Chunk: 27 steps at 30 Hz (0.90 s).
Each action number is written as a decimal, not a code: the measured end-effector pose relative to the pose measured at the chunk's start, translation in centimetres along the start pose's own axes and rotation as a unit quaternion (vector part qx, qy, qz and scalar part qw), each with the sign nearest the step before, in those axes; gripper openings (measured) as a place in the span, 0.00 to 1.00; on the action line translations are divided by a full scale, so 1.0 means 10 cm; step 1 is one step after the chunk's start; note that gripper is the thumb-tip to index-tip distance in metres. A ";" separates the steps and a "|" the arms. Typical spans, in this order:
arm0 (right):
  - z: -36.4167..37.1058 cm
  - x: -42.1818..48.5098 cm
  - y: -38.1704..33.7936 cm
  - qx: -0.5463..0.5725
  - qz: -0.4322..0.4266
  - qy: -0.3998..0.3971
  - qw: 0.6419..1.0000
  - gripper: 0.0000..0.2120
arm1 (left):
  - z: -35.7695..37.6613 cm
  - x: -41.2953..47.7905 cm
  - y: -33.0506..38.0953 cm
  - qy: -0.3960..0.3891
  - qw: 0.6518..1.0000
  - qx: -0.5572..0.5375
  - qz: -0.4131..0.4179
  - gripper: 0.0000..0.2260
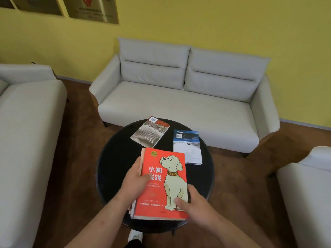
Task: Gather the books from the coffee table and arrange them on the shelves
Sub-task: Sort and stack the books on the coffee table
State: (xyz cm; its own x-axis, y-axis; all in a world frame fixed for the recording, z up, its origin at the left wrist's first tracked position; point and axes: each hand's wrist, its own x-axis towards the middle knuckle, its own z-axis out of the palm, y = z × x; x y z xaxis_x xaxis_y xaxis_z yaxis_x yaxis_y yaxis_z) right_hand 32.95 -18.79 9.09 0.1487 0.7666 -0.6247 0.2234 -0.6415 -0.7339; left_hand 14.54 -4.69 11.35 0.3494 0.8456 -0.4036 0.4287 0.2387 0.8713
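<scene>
A red book with a cartoon dog (159, 187) tops a small stack held above the round black coffee table (116, 167). My left hand (133, 183) grips the stack's left edge, thumb on the cover. My right hand (195, 204) holds the lower right corner, thumb on the cover. Two more books lie flat on the table's far side: a grey and red one (150, 131) with its back cover up, and a blue and white one (187, 146) to its right.
A light grey two-seat sofa (179, 97) stands behind the table against a yellow wall. Another sofa (26, 131) is at the left and an armchair (308, 185) at the right. Brown wood floor runs between them. My shoe (135, 236) shows below the table.
</scene>
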 end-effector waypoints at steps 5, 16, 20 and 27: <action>0.03 0.20 0.03 0.039 0.003 0.054 0.998 0.21 | -0.07 0.13 0.01 0.073 0.991 0.109 0.026 0.28; 0.20 0.57 -0.25 0.236 0.020 0.063 0.969 0.21 | -0.08 0.24 -0.22 -0.094 0.965 -0.180 -0.164 0.27; 0.25 0.60 -0.30 0.236 0.017 0.064 0.970 0.23 | -0.09 0.26 -0.26 -0.079 0.964 -0.187 -0.170 0.24; 0.17 0.56 -0.26 0.198 -0.029 0.019 0.980 0.26 | -0.12 0.27 -0.36 -0.077 0.965 -0.190 -0.164 0.22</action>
State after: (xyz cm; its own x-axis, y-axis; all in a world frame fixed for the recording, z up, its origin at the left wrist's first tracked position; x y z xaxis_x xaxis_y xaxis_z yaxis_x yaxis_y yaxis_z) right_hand 31.56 -12.86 7.01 0.1843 0.7984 -0.5733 -0.1579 -0.5517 -0.8190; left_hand 12.94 -2.65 7.46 0.3797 0.6202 -0.6864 0.2112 0.6642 0.7171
